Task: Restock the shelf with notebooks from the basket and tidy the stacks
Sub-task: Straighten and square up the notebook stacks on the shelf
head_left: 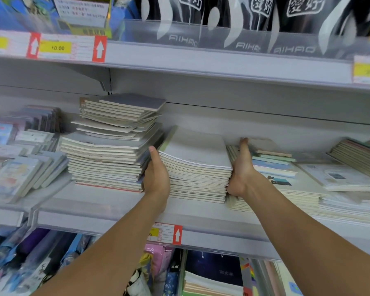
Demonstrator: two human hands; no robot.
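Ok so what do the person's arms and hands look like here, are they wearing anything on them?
Both forearms are bare right up to the bottom edge of the picture, with no sleeves showing. The left hand and the right hand wear no gloves, and no watch, bracelet or ring can be seen on either wrist or on the fingers that show. No markings are visible on the arms.
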